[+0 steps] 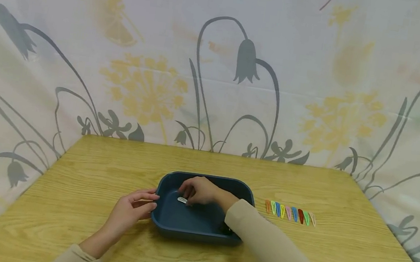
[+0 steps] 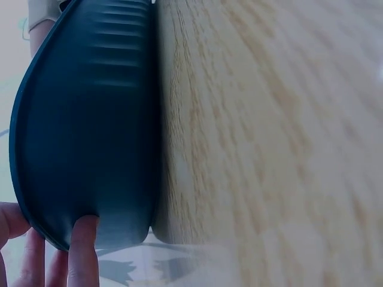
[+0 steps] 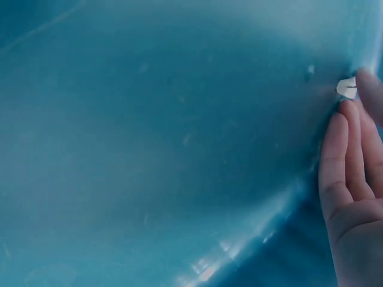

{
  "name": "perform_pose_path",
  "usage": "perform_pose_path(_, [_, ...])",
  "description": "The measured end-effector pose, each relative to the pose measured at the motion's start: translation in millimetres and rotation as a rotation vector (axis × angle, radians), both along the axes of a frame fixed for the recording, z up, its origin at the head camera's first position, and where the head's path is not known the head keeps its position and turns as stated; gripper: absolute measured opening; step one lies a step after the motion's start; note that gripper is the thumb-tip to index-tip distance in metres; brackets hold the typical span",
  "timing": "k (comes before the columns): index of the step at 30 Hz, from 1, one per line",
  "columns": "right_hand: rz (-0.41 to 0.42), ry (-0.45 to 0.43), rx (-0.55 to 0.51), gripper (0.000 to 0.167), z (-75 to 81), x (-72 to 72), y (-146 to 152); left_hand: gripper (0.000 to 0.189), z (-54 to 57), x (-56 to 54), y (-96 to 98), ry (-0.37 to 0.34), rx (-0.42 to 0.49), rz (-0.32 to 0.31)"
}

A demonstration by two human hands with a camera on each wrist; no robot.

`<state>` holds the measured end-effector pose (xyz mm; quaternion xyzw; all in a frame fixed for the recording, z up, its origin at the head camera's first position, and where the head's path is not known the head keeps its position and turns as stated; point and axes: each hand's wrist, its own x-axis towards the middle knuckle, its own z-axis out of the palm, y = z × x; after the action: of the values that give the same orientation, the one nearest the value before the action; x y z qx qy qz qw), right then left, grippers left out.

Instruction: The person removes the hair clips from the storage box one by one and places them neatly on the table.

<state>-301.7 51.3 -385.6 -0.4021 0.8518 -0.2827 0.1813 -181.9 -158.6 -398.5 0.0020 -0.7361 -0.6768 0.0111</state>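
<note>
My right hand point(image 1: 200, 189) reaches into a dark blue plastic bin point(image 1: 196, 236) and pinches a small white hair clip point(image 1: 182, 200) close over its floor. In the right wrist view, the clip point(image 3: 345, 88) sticks out between the thumb and the fingertips point(image 3: 337, 128). At the bin's left end, my left hand point(image 1: 131, 209) touches the rim with relaxed fingers. The left wrist view shows one fingertip point(image 2: 85, 226) against the bin's outer wall point(image 2: 90, 137) and the others along its rim.
A row of several colourful hair clips point(image 1: 290, 213) lies on the wooden table point(image 1: 109, 166) to the right of the bin. Behind the table hangs a flower-patterned cloth point(image 1: 216, 83). My right forearm crosses the bin's right front corner.
</note>
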Motion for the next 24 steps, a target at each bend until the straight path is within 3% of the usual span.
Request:
perform_pose_path(10, [0.033, 0.036, 0.074, 0.029, -0.2, 1.6, -1, 0.026, 0.8, 1.4, -1.0, -0.002, 0.010, -0.009])
perform_pose_path(16, [0.060, 0.003, -0.008, 0.030, 3.2, 2.2, 2, 0.025, -0.2, 1.9, -1.3, -0.004, 0.011, 0.010])
perform_pose_path(24, [-0.004, -0.065, -0.132, 0.030, 12.2, 7.4, 9, 0.024, -1.0, 0.8, 0.0, 0.005, 0.013, 0.002])
